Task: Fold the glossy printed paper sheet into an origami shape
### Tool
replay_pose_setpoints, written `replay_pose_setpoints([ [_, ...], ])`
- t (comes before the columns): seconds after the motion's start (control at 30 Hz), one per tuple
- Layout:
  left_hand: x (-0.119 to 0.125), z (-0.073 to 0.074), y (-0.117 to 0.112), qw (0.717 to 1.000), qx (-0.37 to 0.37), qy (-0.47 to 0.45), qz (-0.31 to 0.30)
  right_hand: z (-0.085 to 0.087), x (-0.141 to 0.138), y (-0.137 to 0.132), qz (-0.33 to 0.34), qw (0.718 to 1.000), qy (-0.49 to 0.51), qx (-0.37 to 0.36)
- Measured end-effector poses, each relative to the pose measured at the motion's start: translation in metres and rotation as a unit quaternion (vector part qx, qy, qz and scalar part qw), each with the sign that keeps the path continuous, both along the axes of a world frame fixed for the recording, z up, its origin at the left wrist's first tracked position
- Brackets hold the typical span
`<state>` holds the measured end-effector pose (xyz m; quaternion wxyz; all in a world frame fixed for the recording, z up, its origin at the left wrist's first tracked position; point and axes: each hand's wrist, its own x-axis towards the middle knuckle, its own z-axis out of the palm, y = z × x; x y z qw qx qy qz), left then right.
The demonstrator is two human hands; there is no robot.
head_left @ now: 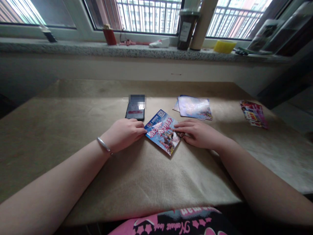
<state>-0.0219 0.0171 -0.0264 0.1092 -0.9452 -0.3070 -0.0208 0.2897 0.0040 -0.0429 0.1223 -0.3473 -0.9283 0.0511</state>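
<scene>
The left hand lies curled, its fingertips against the left edge of a blue printed leaflet. The right hand rests flatter across the leaflet's right side. Whether either hand pinches it cannot be told. The leaflet sits askew at centre frame on the tan-covered bench, with a black phone just above the left hand and a stack of leaflets to the upper right.

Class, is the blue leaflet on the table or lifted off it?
On: the blue leaflet lies flat on the tan cover, left hand and right hand at its edges.
</scene>
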Motion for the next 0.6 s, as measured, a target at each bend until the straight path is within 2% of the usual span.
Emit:
replay_pose_setpoints([
  [0.13, -0.002, 0.001, -0.0003, 1.0, 0.009, 0.009, 0.007, -0.0004, 0.0028, 0.0021, -0.02, 0.999, -0.013, 0.029],
  [0.37, -0.0045, 0.0023, 0.0034, 0.998, 0.027, 0.049, -0.008, -0.0029, 0.0043, 0.0042, -0.018, 0.997, -0.03, 0.062],
  [0.6, -0.0085, -0.0033, 0.008, 1.0, -0.008, 0.003, -0.01, 0.0014, 0.0075, 0.0051, -0.02, 0.999, -0.019, 0.044],
])
